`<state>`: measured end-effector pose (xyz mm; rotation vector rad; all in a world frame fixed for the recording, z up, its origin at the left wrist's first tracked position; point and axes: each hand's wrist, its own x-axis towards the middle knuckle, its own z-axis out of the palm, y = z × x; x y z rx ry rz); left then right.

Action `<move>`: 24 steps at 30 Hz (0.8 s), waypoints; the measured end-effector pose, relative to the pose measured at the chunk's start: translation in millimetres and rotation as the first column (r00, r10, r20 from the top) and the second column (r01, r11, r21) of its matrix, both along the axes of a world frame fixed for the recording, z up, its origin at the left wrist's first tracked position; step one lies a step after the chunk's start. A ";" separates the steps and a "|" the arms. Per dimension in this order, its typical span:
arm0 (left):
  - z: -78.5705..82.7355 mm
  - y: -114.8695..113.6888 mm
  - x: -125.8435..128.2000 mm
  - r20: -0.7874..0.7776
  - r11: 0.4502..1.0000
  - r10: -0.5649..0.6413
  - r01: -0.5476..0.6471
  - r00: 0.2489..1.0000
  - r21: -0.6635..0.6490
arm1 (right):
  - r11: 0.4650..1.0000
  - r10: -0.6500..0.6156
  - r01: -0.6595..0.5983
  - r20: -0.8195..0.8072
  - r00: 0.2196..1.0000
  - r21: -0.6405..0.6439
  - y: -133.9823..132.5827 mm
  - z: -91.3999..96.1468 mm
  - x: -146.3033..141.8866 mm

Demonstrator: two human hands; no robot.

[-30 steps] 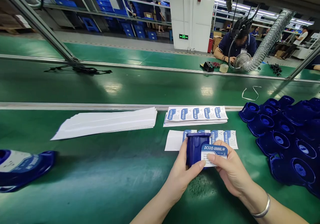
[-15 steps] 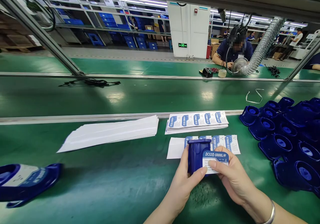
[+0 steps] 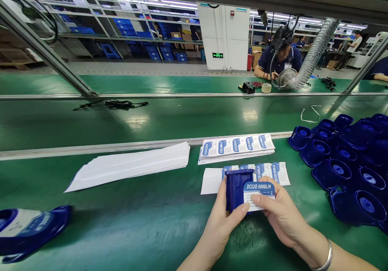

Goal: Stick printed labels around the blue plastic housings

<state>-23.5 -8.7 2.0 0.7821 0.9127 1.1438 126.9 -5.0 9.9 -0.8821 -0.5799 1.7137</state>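
In my left hand is a dark blue plastic housing, with the fingers and thumb closed around it. My right hand pinches a blue-and-white sticker label printed "DC52Q-5000L/H". The label lies across the right part of the housing; how much of it sticks cannot be seen. Both thumbs are near its lower edge. Just behind the hands lies a partly bare label sheet, partly covered by the housing. Beyond it is a stack of label sheets.
Many blue housings stand on the right of the green bench. A labelled housing lies at far left. White paper strips are left of centre. Black cables lie beyond the bench's metal edge. A co-worker sits opposite.
The view has shifted slightly, moving the background a little. Both hands keep nearly the same hold on the housing and label.
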 end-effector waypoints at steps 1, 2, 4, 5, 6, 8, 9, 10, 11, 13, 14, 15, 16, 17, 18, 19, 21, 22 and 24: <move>-0.3 -0.1 0.1 -0.004 1.000 0.004 -0.004 1.000 -0.003 | 1.000 0.000 0.000 0.001 1.000 0.003 0.1 0.0 -0.2; -0.6 -0.1 0.2 -0.006 1.000 0.006 -0.006 1.000 -0.006 | 1.000 0.001 -0.002 0.004 1.000 0.006 0.2 -0.1 -0.4; -1.7 0.0 0.1 -0.007 1.000 0.008 -0.008 1.000 -0.005 | 1.000 -0.002 0.001 0.014 1.000 0.014 0.4 -0.8 -0.9; -2.3 0.1 -0.1 -0.008 1.000 0.008 -0.008 1.000 -0.002 | 1.000 -0.003 0.003 0.019 1.000 0.017 0.5 -1.1 -1.2; -3.0 0.2 -0.2 -0.008 1.000 0.008 -0.008 1.000 0.002 | 1.000 -0.004 0.003 0.023 1.000 0.019 0.5 -1.4 -1.4; -4.2 0.2 -0.6 -0.012 1.000 0.012 -0.012 1.000 0.006 | 1.000 -0.008 0.007 0.024 1.000 0.020 0.6 -1.7 -1.6; -4.6 0.1 -0.8 -0.015 1.000 0.014 -0.014 1.000 0.003 | 1.000 -0.009 0.008 0.025 1.000 0.018 0.7 -1.6 -1.6; -4.9 0.0 -0.8 -0.017 1.000 0.015 -0.015 1.000 -0.001 | 1.000 -0.008 0.008 0.026 1.000 0.018 0.7 -1.6 -1.5; -4.9 -0.1 -0.8 -0.018 1.000 0.015 -0.015 1.000 -0.005 | 1.000 -0.008 0.007 0.029 1.000 0.020 0.6 -1.5 -1.3; -4.1 0.0 0.0 -0.008 1.000 0.021 -0.021 1.000 -0.020 | 1.000 -0.002 0.001 0.038 0.999 0.029 -0.1 -1.9 -1.2; -3.3 0.4 0.6 0.005 0.999 0.031 -0.031 1.000 -0.032 | 0.999 0.004 -0.005 0.043 0.999 0.036 -0.8 -2.4 -1.4; -2.3 1.0 1.3 0.021 0.998 0.047 -0.046 0.999 -0.049 | 0.999 0.011 -0.013 0.047 0.999 0.042 -1.7 -3.2 -1.7; -1.2 1.9 1.9 0.038 0.996 0.067 -0.064 0.997 -0.068 | 0.999 0.021 -0.023 0.052 0.998 0.046 -2.8 -4.1 -2.2; -0.2 3.1 2.4 0.052 0.993 0.085 -0.081 0.995 -0.089 | 0.998 0.034 -0.037 0.058 0.998 0.049 -4.0 -5.2 -2.9; 0.8 4.4 2.7 0.061 0.990 0.096 -0.089 0.993 -0.109 | 0.997 0.048 -0.051 0.064 0.997 0.052 -5.2 -6.3 -3.6; 1.5 5.8 2.8 0.066 0.988 0.099 -0.090 0.993 -0.124 | 0.996 0.059 -0.063 0.071 0.996 0.057 -6.3 -7.3 -4.3; 1.9 8.3 2.3 0.063 0.987 0.091 -0.082 0.994 -0.139 | 0.995 0.069 -0.075 0.087 0.994 0.066 -7.5 -8.6 -5.0; 1.7 9.1 1.8 0.058 0.987 0.088 -0.079 0.994 -0.140 | 0.995 0.067 -0.073 0.093 0.993 0.070 -7.6 -8.8 -4.8; 0.2 9.9 0.7 0.060 0.988 0.083 -0.074 0.995 -0.137 | 0.995 0.059 -0.066 0.096 0.994 0.070 -6.5 -8.3 -3.5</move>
